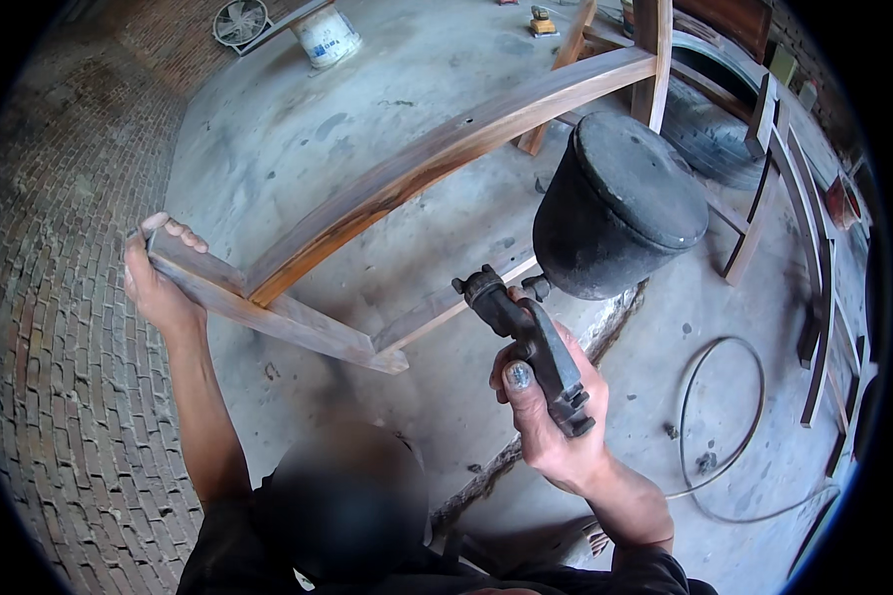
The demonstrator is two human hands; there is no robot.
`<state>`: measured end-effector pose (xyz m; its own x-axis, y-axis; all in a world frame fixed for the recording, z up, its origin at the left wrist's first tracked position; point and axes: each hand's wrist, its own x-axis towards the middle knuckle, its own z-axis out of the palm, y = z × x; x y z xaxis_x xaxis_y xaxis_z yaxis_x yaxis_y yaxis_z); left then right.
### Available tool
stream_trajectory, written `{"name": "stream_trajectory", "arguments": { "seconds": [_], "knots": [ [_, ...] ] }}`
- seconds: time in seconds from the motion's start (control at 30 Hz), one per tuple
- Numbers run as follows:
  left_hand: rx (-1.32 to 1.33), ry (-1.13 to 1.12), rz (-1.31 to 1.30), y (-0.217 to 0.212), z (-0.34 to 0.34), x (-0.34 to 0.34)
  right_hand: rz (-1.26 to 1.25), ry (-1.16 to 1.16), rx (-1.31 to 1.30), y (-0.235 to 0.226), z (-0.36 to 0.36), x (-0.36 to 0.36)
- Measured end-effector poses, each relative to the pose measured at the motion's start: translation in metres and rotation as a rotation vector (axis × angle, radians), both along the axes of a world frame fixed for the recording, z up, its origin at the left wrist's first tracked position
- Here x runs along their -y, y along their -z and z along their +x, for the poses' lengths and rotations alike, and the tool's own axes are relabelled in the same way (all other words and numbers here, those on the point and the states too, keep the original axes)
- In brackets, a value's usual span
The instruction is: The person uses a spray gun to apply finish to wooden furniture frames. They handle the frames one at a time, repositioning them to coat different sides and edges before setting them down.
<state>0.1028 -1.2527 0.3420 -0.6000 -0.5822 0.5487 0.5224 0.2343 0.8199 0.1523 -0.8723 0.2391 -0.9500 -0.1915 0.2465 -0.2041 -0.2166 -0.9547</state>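
Note:
My right hand is wrapped round the grip of a dark spray gun, its thumb across the near side. A large blackened paint cup with a lid stands at the far side of the gun. My left hand holds the upper left end of a wooden frame, with fingers curled over the edge of its end post. The frame has a long curved rail, dark and glossy along its lower side and paler on top. A thinner lower rail runs partly behind the gun and cup.
A brick wall rises at left. Farther back are a white bucket, a fan and a small yellow object. Several curved wooden pieces lean at right beside a dark round container. A hose loops on the floor.

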Motion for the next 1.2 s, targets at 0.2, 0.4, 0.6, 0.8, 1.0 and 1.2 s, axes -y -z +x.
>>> {"name": "stream_trajectory", "arguments": {
  "seconds": [0.2, 0.4, 0.6, 0.8, 1.0, 1.2],
  "knots": [
    [0.023, 0.011, 0.024, 0.000, 0.003, 0.001, -0.009, 0.054, 0.031, -0.006, -0.008, -0.003],
    [0.026, 0.014, -0.004, -0.001, 0.004, -0.001, -0.005, 0.140, 0.028, -0.009, -0.012, -0.007],
    [0.024, 0.030, -0.010, 0.001, 0.005, 0.002, -0.004, 0.178, 0.019, -0.011, -0.015, -0.008],
    [0.022, 0.025, -0.013, 0.001, 0.005, 0.004, 0.045, 0.132, 0.009, -0.011, -0.016, -0.010],
    [0.021, 0.033, -0.023, 0.002, 0.004, 0.004, 0.042, 0.060, -0.015, -0.004, -0.010, -0.006],
    [0.025, 0.022, -0.011, 0.001, 0.005, 0.004, -0.001, -0.009, 0.032, -0.009, -0.010, -0.005]
  ]
}}
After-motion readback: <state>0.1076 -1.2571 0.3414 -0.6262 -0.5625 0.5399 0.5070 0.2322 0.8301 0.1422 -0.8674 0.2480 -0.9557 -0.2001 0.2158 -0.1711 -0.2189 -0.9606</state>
